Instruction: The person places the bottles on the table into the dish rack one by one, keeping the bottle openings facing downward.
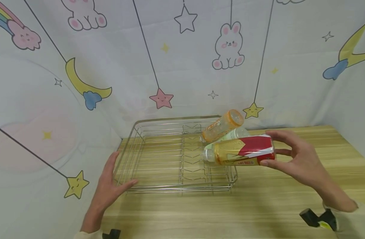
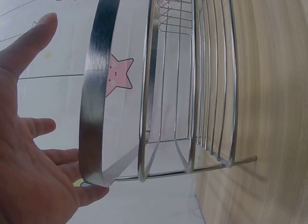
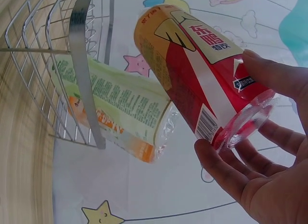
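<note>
My right hand (image 1: pixel 303 162) holds a red and gold drink bottle (image 1: pixel 245 151) by its base, thumb on one side and fingers on the other. The bottle lies nearly level, white cap to the left, over the right end of a wire dish rack (image 1: pixel 179 118). Behind it, a pale green bottle (image 1: pixel 241 132) leans in the rack, partly hidden; an orange-trimmed clear bottle (image 1: pixel 222 126) tilts beside it. At the rack's left end my left hand (image 1: pixel 107 189) is spread around the corner. In the left wrist view its fingers (image 2: pixel 41 126) are loosely extended beside the flat metal rim.
The rack stands on a light wood-grain table (image 1: pixel 182 215). Behind it hangs a white cloth (image 1: pixel 194 73) printed with stars, moons and rabbits, which also runs along the left and right sides. Wire dividers (image 1: pixel 194 152) run through the rack's middle.
</note>
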Action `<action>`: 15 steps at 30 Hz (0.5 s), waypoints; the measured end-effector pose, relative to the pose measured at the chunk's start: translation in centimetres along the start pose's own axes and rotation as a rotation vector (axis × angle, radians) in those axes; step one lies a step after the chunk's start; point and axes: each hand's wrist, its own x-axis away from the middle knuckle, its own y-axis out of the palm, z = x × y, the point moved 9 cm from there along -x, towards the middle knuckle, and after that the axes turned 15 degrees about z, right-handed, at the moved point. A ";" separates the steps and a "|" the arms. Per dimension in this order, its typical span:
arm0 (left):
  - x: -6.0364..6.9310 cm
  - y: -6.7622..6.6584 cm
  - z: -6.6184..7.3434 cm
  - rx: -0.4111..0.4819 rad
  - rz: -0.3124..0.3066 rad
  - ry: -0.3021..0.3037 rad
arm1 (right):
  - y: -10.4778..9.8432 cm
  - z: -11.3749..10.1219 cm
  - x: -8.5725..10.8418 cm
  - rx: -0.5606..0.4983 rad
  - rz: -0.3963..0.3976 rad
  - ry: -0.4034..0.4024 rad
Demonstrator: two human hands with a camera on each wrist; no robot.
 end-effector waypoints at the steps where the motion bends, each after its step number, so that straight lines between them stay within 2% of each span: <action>1: 0.0 0.0 -0.2 -0.002 -0.002 -0.005 | 0.0 0.0 0.0 0.002 -0.004 -0.006; 7: 0.4 0.4 -1.3 0.005 -0.023 -0.045 | 0.1 0.3 0.0 0.004 -0.028 -0.028; 12: 0.6 0.9 -2.1 0.025 -0.047 -0.062 | 0.5 0.4 0.2 0.067 -0.064 -0.043; 15: 0.6 1.1 -2.5 0.007 -0.057 -0.085 | 0.9 0.2 0.2 0.098 -0.086 -0.067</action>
